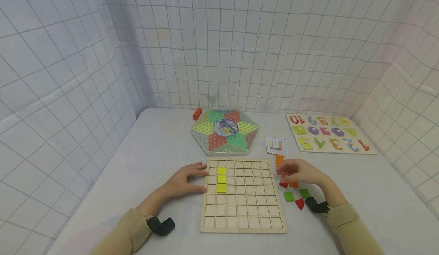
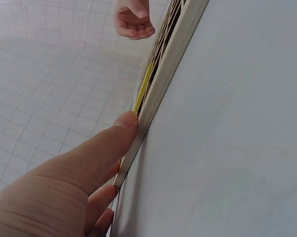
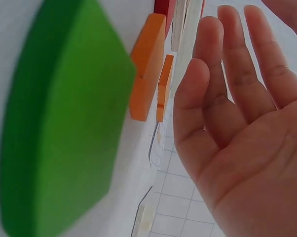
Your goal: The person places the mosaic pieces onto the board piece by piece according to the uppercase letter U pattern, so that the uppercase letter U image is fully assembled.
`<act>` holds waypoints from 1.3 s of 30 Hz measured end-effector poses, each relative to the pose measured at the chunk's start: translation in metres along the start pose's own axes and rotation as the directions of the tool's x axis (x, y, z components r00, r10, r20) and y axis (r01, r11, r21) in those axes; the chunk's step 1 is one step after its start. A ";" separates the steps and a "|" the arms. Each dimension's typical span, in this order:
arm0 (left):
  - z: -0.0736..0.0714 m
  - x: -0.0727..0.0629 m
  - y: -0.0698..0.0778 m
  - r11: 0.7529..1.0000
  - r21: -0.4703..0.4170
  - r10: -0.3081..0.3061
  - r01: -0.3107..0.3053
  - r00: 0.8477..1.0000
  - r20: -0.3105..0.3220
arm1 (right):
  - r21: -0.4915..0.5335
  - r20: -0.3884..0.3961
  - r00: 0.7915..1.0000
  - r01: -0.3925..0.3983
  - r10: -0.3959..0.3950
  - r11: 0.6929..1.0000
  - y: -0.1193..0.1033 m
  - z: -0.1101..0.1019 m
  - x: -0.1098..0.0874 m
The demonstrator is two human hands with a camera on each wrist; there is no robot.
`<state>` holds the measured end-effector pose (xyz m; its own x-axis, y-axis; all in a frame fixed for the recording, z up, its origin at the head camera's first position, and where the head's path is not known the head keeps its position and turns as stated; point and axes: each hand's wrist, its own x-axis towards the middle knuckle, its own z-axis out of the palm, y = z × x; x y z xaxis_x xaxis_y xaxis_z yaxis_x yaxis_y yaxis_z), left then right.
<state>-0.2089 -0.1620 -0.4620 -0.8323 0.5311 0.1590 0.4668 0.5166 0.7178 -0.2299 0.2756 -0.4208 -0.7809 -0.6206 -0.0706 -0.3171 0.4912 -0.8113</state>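
A wooden grid board (image 1: 240, 211) lies flat on the table, with three yellow square tiles (image 1: 221, 179) in one column near its left side. My left hand (image 1: 183, 180) touches the board's left edge with thumb and fingertips, fingers loosely extended. Past the board's right edge, my right hand (image 1: 302, 171) hovers over loose pieces, and the right wrist view shows its palm bare, fingers slightly bent. Around it lie an orange tile (image 1: 279, 160), a green square tile (image 1: 289, 197), a second green piece (image 1: 304, 193) and a red quarter-round piece (image 1: 300, 204). Another red and orange piece are partly hidden under the hand.
Behind the board sits a hexagonal Chinese checkers set (image 1: 250, 148) with a red block (image 1: 197, 114) beside it. A pattern card (image 1: 277, 146) lies beyond the orange tile. At the back right is a number puzzle board (image 1: 329, 133). Grid-patterned walls (image 1: 240, 56) enclose the table.
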 end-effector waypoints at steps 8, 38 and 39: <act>0.000 0.000 -0.001 1.000 0.014 0.002 -0.002 1.000 0.001 | -0.004 0.014 1.000 -0.013 0.013 1.000 0.001 0.000 -0.001; -0.001 0.000 0.000 1.000 0.003 -0.004 0.004 1.000 0.005 | -0.016 0.053 0.998 -0.038 0.039 0.999 0.009 0.000 -0.002; -0.001 0.000 0.000 1.000 0.003 -0.003 0.003 1.000 0.004 | -0.019 0.052 0.998 -0.043 0.044 0.999 0.009 0.000 -0.002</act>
<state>-0.2089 -0.1626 -0.4614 -0.8324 0.5324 0.1537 0.4649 0.5201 0.7165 -0.2308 0.2810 -0.4279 -0.7649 -0.6295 -0.1365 -0.2932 0.5289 -0.7964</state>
